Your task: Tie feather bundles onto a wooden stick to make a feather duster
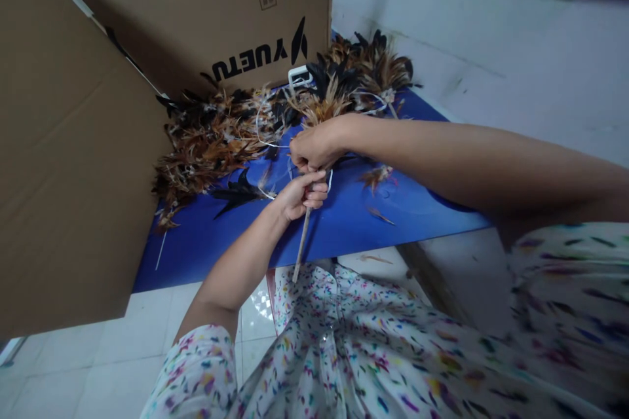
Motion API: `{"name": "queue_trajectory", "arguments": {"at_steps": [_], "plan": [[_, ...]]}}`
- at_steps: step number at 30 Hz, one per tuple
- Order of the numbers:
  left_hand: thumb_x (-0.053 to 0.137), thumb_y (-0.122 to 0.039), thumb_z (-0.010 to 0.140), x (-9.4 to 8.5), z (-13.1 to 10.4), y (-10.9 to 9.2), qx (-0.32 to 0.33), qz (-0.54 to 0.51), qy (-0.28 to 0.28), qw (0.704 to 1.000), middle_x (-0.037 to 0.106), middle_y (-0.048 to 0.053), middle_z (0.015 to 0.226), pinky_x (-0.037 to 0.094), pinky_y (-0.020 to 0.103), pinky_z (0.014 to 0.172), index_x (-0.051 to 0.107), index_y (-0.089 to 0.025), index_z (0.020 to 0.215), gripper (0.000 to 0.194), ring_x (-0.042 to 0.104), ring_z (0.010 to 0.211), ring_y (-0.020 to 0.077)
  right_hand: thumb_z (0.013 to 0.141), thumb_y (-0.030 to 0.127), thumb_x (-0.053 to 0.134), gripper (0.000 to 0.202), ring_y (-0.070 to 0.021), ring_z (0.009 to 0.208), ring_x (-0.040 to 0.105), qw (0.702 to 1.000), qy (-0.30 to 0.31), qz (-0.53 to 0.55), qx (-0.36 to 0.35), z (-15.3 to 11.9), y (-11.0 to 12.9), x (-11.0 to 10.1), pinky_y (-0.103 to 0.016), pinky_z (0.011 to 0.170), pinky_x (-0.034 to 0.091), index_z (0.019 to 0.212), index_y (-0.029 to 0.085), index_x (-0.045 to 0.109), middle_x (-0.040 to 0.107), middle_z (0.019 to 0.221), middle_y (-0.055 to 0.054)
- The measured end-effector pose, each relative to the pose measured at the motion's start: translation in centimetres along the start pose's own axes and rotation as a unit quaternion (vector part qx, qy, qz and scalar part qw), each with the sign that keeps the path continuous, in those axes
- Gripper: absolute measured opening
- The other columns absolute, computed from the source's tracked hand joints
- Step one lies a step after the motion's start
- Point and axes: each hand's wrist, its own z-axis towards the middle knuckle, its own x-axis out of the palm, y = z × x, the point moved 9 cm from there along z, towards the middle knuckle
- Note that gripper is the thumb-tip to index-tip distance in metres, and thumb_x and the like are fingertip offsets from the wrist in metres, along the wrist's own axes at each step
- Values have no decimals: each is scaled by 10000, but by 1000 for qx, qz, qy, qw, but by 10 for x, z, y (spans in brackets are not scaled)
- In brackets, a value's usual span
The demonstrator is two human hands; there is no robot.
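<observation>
My left hand (305,196) is closed around a thin wooden stick (303,239), whose bare lower end points down toward my body. Just above it, my right hand (318,146) is closed with the knuckles up, and a white string (268,142) runs into its fingers. A small loop of string also shows beside my left fingers. Tan and black feathers (327,101) fan out beyond my right hand, at the upper end of the stick. The right fingertips are partly hidden, as is the place where feathers and stick meet.
A blue tabletop (236,226) lies under my hands. Brown and black feathers (211,137) are heaped at the left back, and another feather bunch (388,65) lies at the right back. Loose black feathers (238,193) lie nearby. Large cardboard boxes (73,144) stand left and behind; a pale wall (491,46) bounds the right.
</observation>
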Motion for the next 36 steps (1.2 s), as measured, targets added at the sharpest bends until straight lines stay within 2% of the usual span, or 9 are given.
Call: {"name": "queue_trajectory", "arguments": {"at_steps": [8,11,14,18,23,25,28,33,36], "plan": [[775,-371,769,-4,0,-5,38,75,-18,996,271,-105,589,137,89,340,326,-191,697,489,210,392,-8,638,16,766,318,-136,601,584,992,-84,60,66,14,-17,-5,-302,606,428,443,205,601,540,441,33],[771,-412,765,-2,-1,-5,43,103,-4,994,286,-102,573,149,90,344,324,-189,682,507,215,395,-8,586,72,817,258,-121,597,580,999,-37,14,19,22,-17,5,-283,592,427,470,204,628,586,490,40],[774,-440,754,-2,-2,-6,47,109,4,993,286,-100,576,149,92,347,323,-186,668,525,210,403,-9,569,151,848,167,-99,580,569,998,-54,13,-17,20,-28,-2,-265,587,421,552,201,689,594,507,60],[779,-432,751,0,-4,-8,59,105,12,993,298,-90,590,149,94,355,333,-178,656,522,236,418,-8,620,229,851,126,-106,616,609,991,-134,29,2,-4,-61,-34,-259,626,433,668,199,738,615,559,62],[765,-419,768,-1,-8,-14,73,101,-8,992,292,-84,581,142,99,356,348,-165,622,510,240,416,-11,739,281,783,91,-172,783,658,954,-295,40,47,-72,-92,-71,-307,745,456,816,236,765,695,735,24],[776,-410,757,-2,-10,-16,76,96,-19,992,278,-89,573,141,98,354,339,-169,620,518,236,411,-11,786,255,730,88,-172,763,651,944,-315,54,83,-97,-103,-65,-313,747,450,863,225,762,700,746,5],[789,-397,744,-1,-13,-19,75,86,-21,993,248,-102,572,151,94,347,332,-175,631,520,226,405,-11,809,207,669,111,-158,715,635,942,-302,68,132,-123,-119,-38,-303,714,440,884,201,751,701,741,-6],[772,-386,769,0,-18,-29,95,71,-24,993,285,-95,593,160,83,336,375,-160,667,468,238,404,-17,789,201,629,144,-163,737,653,949,-247,100,168,-140,-143,22,-283,709,461,882,212,739,713,764,1],[758,-373,788,-1,-20,-34,103,57,-30,993,297,-94,601,179,78,335,410,-153,698,421,250,404,-17,798,155,571,203,-170,774,661,949,-239,101,180,-147,-148,45,-287,742,467,914,189,734,727,812,-30]]}}
